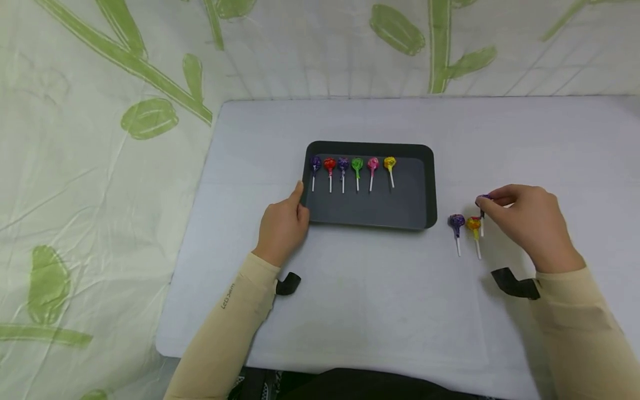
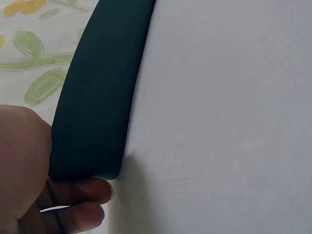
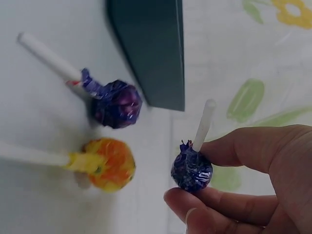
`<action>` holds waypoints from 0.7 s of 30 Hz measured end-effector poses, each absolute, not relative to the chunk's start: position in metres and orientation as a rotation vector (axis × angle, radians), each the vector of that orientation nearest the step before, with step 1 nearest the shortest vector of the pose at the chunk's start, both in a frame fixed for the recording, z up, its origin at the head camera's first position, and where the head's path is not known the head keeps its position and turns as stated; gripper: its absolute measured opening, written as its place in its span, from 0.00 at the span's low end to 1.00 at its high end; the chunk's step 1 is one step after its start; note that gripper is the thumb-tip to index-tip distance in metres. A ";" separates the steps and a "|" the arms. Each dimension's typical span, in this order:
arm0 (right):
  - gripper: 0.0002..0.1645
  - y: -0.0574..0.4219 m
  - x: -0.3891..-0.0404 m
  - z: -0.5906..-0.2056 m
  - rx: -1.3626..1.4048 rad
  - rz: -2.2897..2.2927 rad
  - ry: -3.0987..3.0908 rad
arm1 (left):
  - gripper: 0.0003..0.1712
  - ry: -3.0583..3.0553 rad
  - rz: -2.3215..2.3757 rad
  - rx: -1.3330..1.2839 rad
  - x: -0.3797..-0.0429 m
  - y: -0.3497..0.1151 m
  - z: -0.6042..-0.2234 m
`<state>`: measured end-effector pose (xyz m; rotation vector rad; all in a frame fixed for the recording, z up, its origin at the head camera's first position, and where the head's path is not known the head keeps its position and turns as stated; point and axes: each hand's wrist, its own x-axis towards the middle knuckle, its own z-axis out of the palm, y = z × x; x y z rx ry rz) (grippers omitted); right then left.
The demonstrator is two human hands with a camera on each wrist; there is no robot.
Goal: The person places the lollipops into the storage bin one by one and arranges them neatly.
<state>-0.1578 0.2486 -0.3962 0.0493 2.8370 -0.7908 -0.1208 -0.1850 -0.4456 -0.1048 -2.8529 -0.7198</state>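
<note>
The dark baking tray (image 1: 370, 216) lies on the table with a row of several wrapped lollipops along its far side, from a purple lollipop (image 1: 315, 163) to a yellow lollipop (image 1: 390, 163). At its near left corner, my left hand (image 1: 284, 228) holds the tray wall (image 2: 100, 97). Right of the tray, my right hand (image 1: 532, 222) pinches a purple-wrapped lollipop (image 3: 191, 168) by its head between thumb and fingers, its stick showing. Beside that hand, another purple lollipop (image 1: 456, 221) and a yellow-orange lollipop (image 1: 474, 224) lie on the table.
A white cloth (image 1: 360, 311) covers the table. Beyond it hangs a pale sheet (image 1: 320, 50) with green leaf prints. Black straps (image 1: 515, 284) stick out at both wrists. Dark clothing (image 1: 370, 383) shows at the near table edge.
</note>
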 end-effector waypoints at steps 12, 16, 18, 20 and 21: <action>0.37 0.223 -0.171 -0.383 -0.038 -0.859 2.838 | 0.32 -2.867 -0.706 -0.088 -0.123 -0.186 -0.446; 0.35 0.215 -0.173 -0.380 -0.053 -0.888 2.833 | 0.32 -2.868 -0.714 -0.093 -0.122 -0.186 -0.445; 0.35 0.212 -0.175 -0.379 -0.064 -0.896 2.835 | 0.32 -2.871 -0.715 -0.093 -0.122 -0.186 -0.446; 0.34 0.210 -0.176 -0.378 -0.077 -0.901 2.842 | 0.32 -2.872 -0.714 -0.092 -0.122 -0.186 -0.446; 0.34 0.208 -0.177 -0.377 -0.085 -0.902 2.849 | 0.32 -2.872 -0.715 -0.091 -0.122 -0.186 -0.447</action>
